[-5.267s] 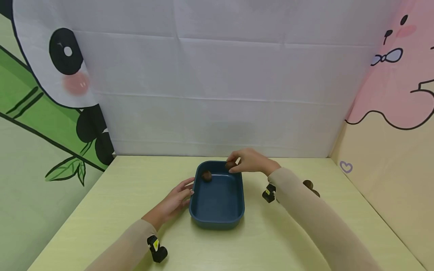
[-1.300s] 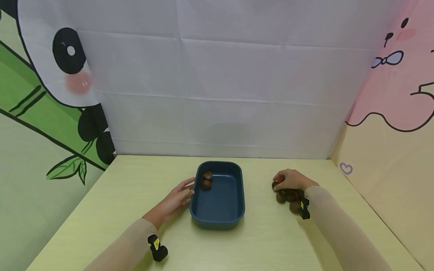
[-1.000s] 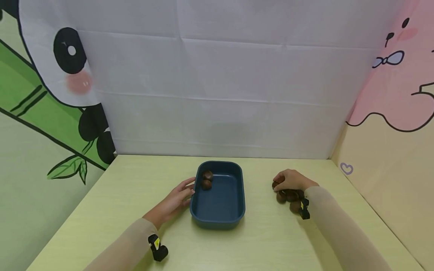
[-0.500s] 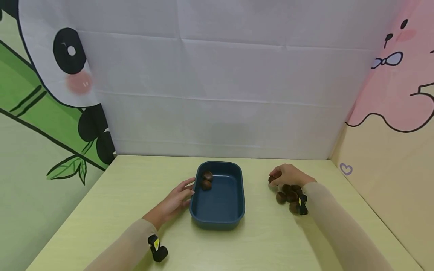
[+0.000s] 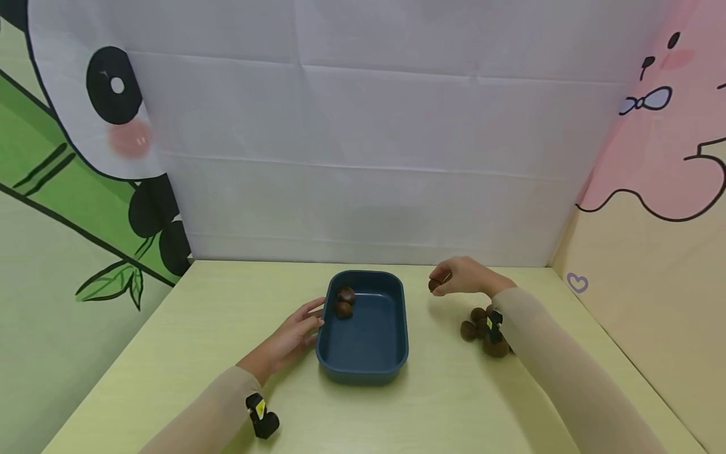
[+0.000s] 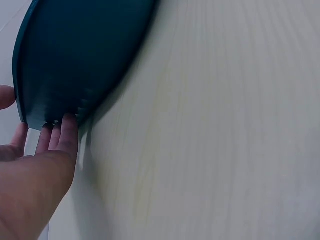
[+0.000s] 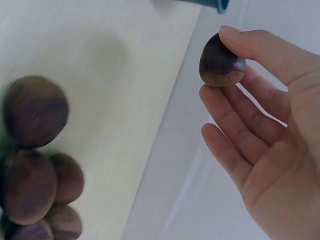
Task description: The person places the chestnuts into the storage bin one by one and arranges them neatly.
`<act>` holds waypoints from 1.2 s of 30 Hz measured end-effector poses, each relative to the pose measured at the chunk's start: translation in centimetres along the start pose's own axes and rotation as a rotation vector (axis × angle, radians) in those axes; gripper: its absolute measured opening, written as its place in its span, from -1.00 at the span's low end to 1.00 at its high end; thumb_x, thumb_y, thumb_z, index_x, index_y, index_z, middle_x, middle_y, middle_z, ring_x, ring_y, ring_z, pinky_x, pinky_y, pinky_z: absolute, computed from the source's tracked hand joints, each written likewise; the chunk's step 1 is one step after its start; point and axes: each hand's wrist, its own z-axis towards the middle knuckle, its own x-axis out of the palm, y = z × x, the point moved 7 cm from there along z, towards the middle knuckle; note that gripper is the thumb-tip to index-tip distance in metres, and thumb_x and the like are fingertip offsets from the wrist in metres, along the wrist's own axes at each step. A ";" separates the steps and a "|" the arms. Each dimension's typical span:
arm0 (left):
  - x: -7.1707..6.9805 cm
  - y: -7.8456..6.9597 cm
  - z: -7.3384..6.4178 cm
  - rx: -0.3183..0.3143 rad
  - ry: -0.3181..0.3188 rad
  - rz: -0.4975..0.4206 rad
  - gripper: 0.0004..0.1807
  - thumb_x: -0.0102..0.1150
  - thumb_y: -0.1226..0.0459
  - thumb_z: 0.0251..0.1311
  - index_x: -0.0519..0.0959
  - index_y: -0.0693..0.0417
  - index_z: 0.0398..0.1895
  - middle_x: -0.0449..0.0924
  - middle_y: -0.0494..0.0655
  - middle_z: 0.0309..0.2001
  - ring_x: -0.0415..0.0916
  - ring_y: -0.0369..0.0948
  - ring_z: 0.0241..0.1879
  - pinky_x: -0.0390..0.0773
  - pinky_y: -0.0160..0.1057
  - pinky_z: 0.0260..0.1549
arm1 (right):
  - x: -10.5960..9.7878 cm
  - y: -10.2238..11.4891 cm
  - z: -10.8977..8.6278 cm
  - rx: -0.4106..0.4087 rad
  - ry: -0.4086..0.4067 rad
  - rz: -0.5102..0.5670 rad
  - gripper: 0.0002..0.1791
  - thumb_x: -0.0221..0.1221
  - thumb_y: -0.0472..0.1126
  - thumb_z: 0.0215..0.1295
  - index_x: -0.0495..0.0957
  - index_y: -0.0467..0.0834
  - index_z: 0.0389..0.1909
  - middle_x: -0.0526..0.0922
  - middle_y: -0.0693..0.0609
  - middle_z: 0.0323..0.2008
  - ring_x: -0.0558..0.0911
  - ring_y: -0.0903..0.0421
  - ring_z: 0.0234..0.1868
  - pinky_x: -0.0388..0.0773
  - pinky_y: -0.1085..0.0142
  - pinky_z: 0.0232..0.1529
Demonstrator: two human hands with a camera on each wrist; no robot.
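Observation:
A brown chestnut (image 7: 220, 62) is pinched between the thumb and fingers of my right hand (image 5: 464, 276), lifted over the table to the right of the blue tray. My left hand (image 5: 290, 337) touches the left wall of that rectangular blue tray (image 5: 363, 372) with its fingertips, fingers fairly straight. In the left wrist view, the fingers (image 6: 70, 132) rest against the tray's outer side. Two chestnuts (image 5: 344, 309) sit inside the tray near its left wall. Several more chestnuts (image 5: 468, 331) form a pile on the right, partly hidden behind the right wrist and sleeve.
The pale yellow table (image 5: 238, 302) ends at a white cloth backdrop (image 5: 363, 189). Painted panels stand at the left (image 5: 74, 208) and right. Each wrist bears a small black camera mount (image 5: 263, 416).
Over the last second my right hand has lifted a chestnut from the pile and moved left toward the tray. A second chestnut came into the tray earlier. My left hand stays put.

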 end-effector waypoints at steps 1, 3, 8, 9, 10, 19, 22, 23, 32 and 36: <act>0.0 0.0 0.0 -0.002 -0.001 0.001 -0.31 -0.10 0.35 0.42 -0.01 0.10 0.58 -0.03 0.28 0.53 0.11 0.14 0.45 0.19 0.13 0.35 | 0.0 0.5 0.1 -0.015 0.004 0.001 -0.56 0.40 -0.14 0.20 0.64 -0.25 0.06 0.71 0.04 -0.16 0.66 0.06 -0.08 0.56 0.07 0.02; 0.0 0.0 0.0 -0.005 -0.008 -0.001 -0.30 -0.09 0.35 0.41 0.00 0.09 0.58 -0.02 0.29 0.53 0.11 0.14 0.45 0.19 0.13 0.35 | 0.0 1.5 0.4 -0.033 0.014 0.014 -0.58 0.39 -0.15 0.20 0.65 -0.22 0.05 0.71 0.06 -0.17 0.66 0.09 -0.09 0.56 0.09 0.01; 0.0 0.0 0.1 -0.015 -0.023 -0.009 -0.30 -0.08 0.36 0.39 0.02 0.08 0.58 0.00 0.28 0.52 0.14 0.14 0.44 0.19 0.12 0.35 | 0.4 4.0 1.2 -0.076 0.053 0.061 -0.59 0.38 -0.18 0.20 0.65 -0.21 0.06 0.72 0.07 -0.15 0.66 0.12 -0.07 0.56 0.13 0.03; 0.0 0.0 0.1 -0.015 -0.022 -0.008 -0.30 -0.08 0.36 0.39 0.02 0.08 0.58 0.01 0.28 0.52 0.14 0.14 0.44 0.19 0.12 0.35 | 0.5 4.4 1.4 -0.082 0.062 0.069 -0.59 0.38 -0.18 0.21 0.64 -0.21 0.07 0.72 0.08 -0.14 0.66 0.12 -0.06 0.56 0.14 0.03; 0.0 0.0 0.1 -0.016 -0.022 -0.008 -0.30 -0.08 0.36 0.39 0.02 0.08 0.58 0.01 0.28 0.52 0.15 0.14 0.44 0.19 0.12 0.35 | 0.7 4.9 1.6 -0.085 0.070 0.073 -0.57 0.38 -0.18 0.22 0.63 -0.23 0.09 0.72 0.07 -0.13 0.66 0.12 -0.05 0.56 0.14 0.04; 0.0 0.1 0.0 -0.015 -0.024 -0.003 -0.31 -0.09 0.36 0.41 0.02 0.08 0.58 0.02 0.27 0.52 0.15 0.13 0.43 0.18 0.12 0.35 | 2.7 9.1 4.0 -0.128 0.100 0.043 -0.55 0.37 -0.12 0.27 0.62 -0.15 0.15 0.67 0.12 -0.05 0.62 0.14 0.00 0.56 0.22 0.01; -0.1 0.0 0.0 -0.014 -0.022 -0.007 -0.31 -0.09 0.36 0.41 0.02 0.08 0.58 0.03 0.27 0.52 0.16 0.13 0.43 0.19 0.12 0.35 | 3.8 10.6 4.9 -0.155 0.116 0.034 -0.56 0.37 -0.10 0.26 0.63 -0.12 0.14 0.67 0.14 -0.06 0.61 0.16 -0.02 0.56 0.25 0.00; -0.1 0.0 0.0 -0.015 -0.023 -0.007 -0.31 -0.09 0.35 0.41 0.02 0.08 0.58 0.02 0.27 0.52 0.16 0.13 0.43 0.18 0.12 0.35 | 4.2 11.0 5.2 -0.164 0.123 0.024 -0.56 0.38 -0.09 0.25 0.63 -0.11 0.14 0.67 0.15 -0.07 0.61 0.18 -0.03 0.55 0.27 -0.01; -0.1 0.0 0.1 -0.024 -0.033 -0.007 -0.32 -0.08 0.34 0.41 0.05 0.04 0.57 0.07 0.23 0.51 0.17 0.09 0.43 0.19 0.12 0.35 | 8.4 13.6 7.6 -0.227 0.212 0.014 -0.57 0.41 -0.07 0.22 0.66 -0.08 0.10 0.67 0.18 -0.08 0.60 0.20 -0.03 0.52 0.30 0.03; -0.1 0.1 0.1 -0.026 -0.036 -0.007 -0.33 -0.07 0.34 0.41 0.07 0.02 0.56 0.09 0.21 0.51 0.20 0.07 0.42 0.19 0.12 0.35 | 10.1 13.8 8.2 -0.207 0.234 0.036 -0.59 0.43 -0.06 0.19 0.67 -0.05 0.06 0.68 0.22 -0.13 0.61 0.26 -0.08 0.51 0.33 0.04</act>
